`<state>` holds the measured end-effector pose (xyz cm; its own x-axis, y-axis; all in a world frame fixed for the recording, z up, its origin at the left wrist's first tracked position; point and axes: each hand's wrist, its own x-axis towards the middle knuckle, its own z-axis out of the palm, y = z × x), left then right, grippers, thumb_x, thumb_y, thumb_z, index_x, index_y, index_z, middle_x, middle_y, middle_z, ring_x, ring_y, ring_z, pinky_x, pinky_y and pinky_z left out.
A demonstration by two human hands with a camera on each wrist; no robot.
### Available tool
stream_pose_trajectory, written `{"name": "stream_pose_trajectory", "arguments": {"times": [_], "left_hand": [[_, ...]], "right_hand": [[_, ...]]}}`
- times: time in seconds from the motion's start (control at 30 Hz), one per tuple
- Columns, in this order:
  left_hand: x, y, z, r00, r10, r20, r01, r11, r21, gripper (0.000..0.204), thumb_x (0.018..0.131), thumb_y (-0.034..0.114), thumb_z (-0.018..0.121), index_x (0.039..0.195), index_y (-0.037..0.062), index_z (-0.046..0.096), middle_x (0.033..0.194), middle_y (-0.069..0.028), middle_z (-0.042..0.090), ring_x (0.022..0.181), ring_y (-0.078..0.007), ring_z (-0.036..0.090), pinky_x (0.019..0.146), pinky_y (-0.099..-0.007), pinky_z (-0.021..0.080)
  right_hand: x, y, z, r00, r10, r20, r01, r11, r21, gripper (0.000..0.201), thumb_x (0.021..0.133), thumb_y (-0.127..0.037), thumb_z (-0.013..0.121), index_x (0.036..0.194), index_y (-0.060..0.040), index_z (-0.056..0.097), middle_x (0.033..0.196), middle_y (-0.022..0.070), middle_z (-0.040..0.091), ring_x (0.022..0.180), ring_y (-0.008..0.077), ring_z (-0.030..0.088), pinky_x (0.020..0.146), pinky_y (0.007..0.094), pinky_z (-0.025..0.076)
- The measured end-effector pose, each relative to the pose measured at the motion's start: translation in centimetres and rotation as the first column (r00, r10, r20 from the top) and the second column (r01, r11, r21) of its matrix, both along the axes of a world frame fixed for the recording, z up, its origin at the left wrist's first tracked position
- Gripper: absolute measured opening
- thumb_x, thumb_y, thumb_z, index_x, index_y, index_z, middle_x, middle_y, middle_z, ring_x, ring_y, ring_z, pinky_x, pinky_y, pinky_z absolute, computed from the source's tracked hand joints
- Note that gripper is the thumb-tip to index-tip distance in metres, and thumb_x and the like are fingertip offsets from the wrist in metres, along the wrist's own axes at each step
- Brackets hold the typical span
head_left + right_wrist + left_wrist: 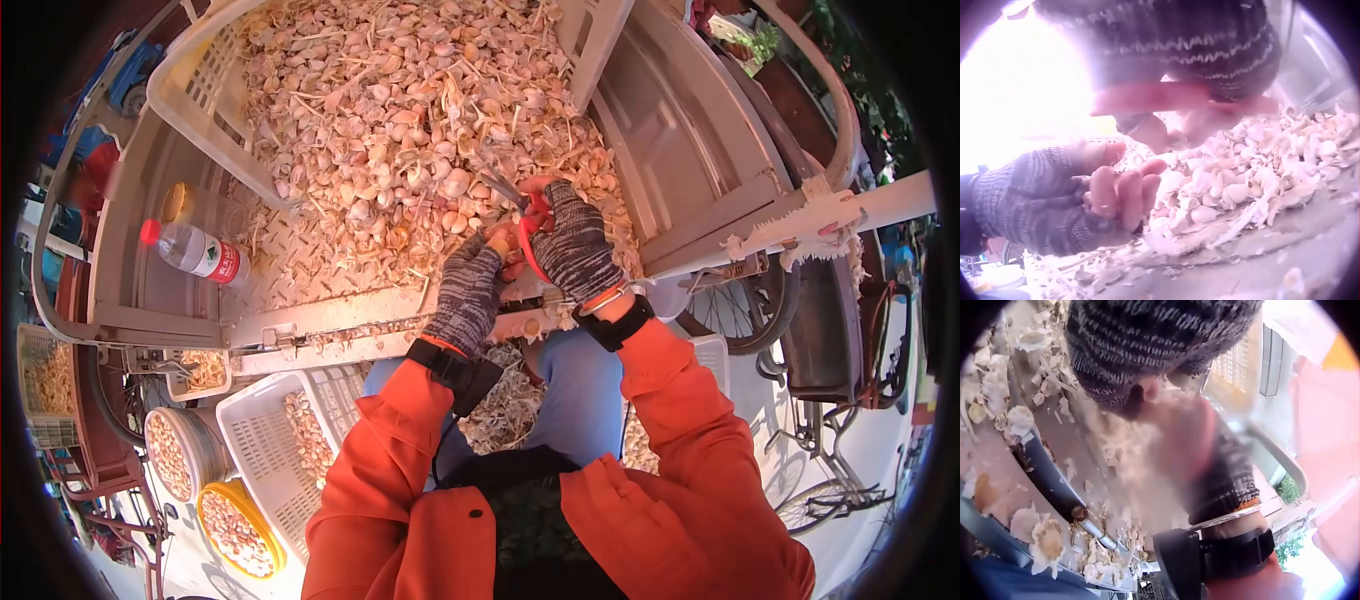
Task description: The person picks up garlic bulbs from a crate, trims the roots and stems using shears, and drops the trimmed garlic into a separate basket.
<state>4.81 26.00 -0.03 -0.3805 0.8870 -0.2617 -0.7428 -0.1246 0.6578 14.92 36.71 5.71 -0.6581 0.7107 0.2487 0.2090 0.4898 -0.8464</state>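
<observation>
My right hand (575,245), in a grey knitted fingerless glove, grips red-handled scissors (528,250). Their dark blades point up and left over the heap of garlic (420,120). Close beside it, on the left, is my left hand (468,290) in a matching glove. The right wrist view shows the left fingers (1129,194) curled towards the palm and the thumb stretched along above them; whether a clove lies inside, I cannot tell. Red scissor handles cross above that hand in the same view. Pinkish cloves, papery skins and dry stalks make up the heap.
The heap lies in a metal cart bed (330,310) with raised side walls. A plastic bottle (195,252) and a white crate (215,110) are at its left. Below stand another white crate (265,430), a yellow bucket (240,530) and a pale bucket (180,455) of garlic.
</observation>
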Motion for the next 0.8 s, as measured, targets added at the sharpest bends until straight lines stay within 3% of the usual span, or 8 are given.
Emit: {"name": "stream_pose_trajectory", "arguments": {"times": [0.1, 0.23, 0.3, 0.37, 0.43, 0.5, 0.7, 0.8], "left_hand": [[2.4, -0.7, 0.4, 0.990, 0.104, 0.091, -0.109, 0.993, 0.053, 0.032, 0.087, 0.010, 0.060, 0.117, -0.0003, 0.052, 0.105, -0.0104, 0.062, 0.086, -0.0188, 0.062, 0.078, -0.0320, 0.054], [3.2, -3.8, 1.6, 0.984, 0.160, 0.078, -0.163, 0.986, 0.032, 0.022, 0.087, 0.012, 0.057, 0.107, 0.0017, 0.055, 0.098, -0.0062, 0.062, 0.085, -0.0186, 0.061, 0.078, -0.0316, 0.053], [3.4, -5.6, 2.3, 0.986, 0.165, 0.010, -0.165, 0.986, 0.022, 0.017, 0.088, 0.014, 0.055, 0.101, 0.0022, 0.055, 0.091, -0.0041, 0.061, 0.083, -0.0177, 0.060, 0.079, -0.0301, 0.052], [3.1, -6.8, 3.0, 0.974, 0.108, 0.198, -0.122, 0.991, 0.060, 0.017, 0.088, 0.014, 0.054, 0.099, 0.0016, 0.055, 0.086, -0.0044, 0.059, 0.078, -0.0177, 0.059, 0.076, -0.0290, 0.052], [3.7, -7.9, 4.2, 0.957, 0.220, 0.187, -0.218, 0.975, -0.030, 0.018, 0.088, 0.016, 0.054, 0.096, 0.0003, 0.055, 0.082, -0.0057, 0.058, 0.074, -0.0187, 0.057, 0.069, -0.0282, 0.051], [3.5, -8.7, 4.4, 0.957, 0.174, 0.234, -0.164, 0.985, -0.062, 0.021, 0.089, 0.019, 0.052, 0.095, -0.0011, 0.055, 0.082, -0.0076, 0.058, 0.071, -0.0200, 0.056, 0.064, -0.0281, 0.049], [5.1, -10.0, 4.5, 0.985, 0.104, 0.137, -0.100, 0.994, -0.040, 0.022, 0.091, 0.024, 0.052, 0.094, 0.0022, 0.055, 0.072, -0.0047, 0.053, 0.061, -0.0157, 0.051, 0.050, -0.0290, 0.040], [5.3, -10.8, 4.4, 0.989, 0.051, -0.142, -0.053, 0.998, -0.014, 0.029, 0.095, 0.033, 0.049, 0.097, 0.0047, 0.052, 0.069, -0.0024, 0.051, 0.054, -0.0110, 0.048, 0.041, -0.0249, 0.037]], "right_hand": [[0.8, -2.5, 0.0, 0.997, 0.001, -0.071, 0.027, 0.923, 0.385, 0.037, 0.075, 0.001, 0.065, 0.110, -0.0059, 0.056, 0.085, 0.0079, 0.060, 0.077, 0.0179, 0.060, 0.069, 0.0283, 0.049], [3.5, -5.8, 2.3, 0.980, 0.191, -0.058, -0.185, 0.978, 0.097, 0.037, 0.074, -0.001, 0.064, 0.111, -0.0057, 0.056, 0.091, 0.0131, 0.062, 0.081, 0.0245, 0.063, 0.070, 0.0329, 0.050], [5.1, -6.5, 2.5, 0.973, 0.208, -0.103, -0.191, 0.970, 0.148, 0.037, 0.075, 0.002, 0.062, 0.111, -0.0050, 0.056, 0.087, 0.0095, 0.062, 0.077, 0.0194, 0.062, 0.067, 0.0299, 0.050], [6.9, -6.2, 2.0, 0.980, 0.107, -0.165, -0.120, 0.990, -0.070, 0.040, 0.074, 0.003, 0.063, 0.113, -0.0051, 0.055, 0.082, 0.0052, 0.060, 0.071, 0.0134, 0.058, 0.065, 0.0257, 0.048], [8.4, -6.6, 2.3, 0.973, 0.097, -0.208, -0.103, 0.995, -0.016, 0.041, 0.072, -0.005, 0.070, 0.111, -0.0048, 0.057, 0.078, 0.0028, 0.057, 0.067, 0.0101, 0.053, 0.063, 0.0234, 0.046], [9.9, -8.0, 4.2, 0.969, 0.210, 0.127, -0.216, 0.976, 0.030, 0.044, 0.069, -0.015, 0.078, 0.108, -0.0049, 0.060, 0.077, 0.0026, 0.057, 0.065, 0.0107, 0.052, 0.060, 0.0239, 0.046], [10.5, -9.7, 3.7, 0.958, 0.257, 0.130, -0.278, 0.944, 0.178, 0.047, 0.066, -0.027, 0.081, 0.103, -0.0047, 0.063, 0.072, 0.0078, 0.057, 0.062, 0.0189, 0.055, 0.057, 0.0311, 0.047], [10.5, -10.5, 4.0, 0.944, 0.307, 0.122, -0.325, 0.927, 0.185, 0.036, 0.069, -0.020, 0.076, 0.099, -0.0040, 0.064, 0.071, 0.0094, 0.059, 0.061, 0.0234, 0.057, 0.056, 0.0333, 0.046]]}}
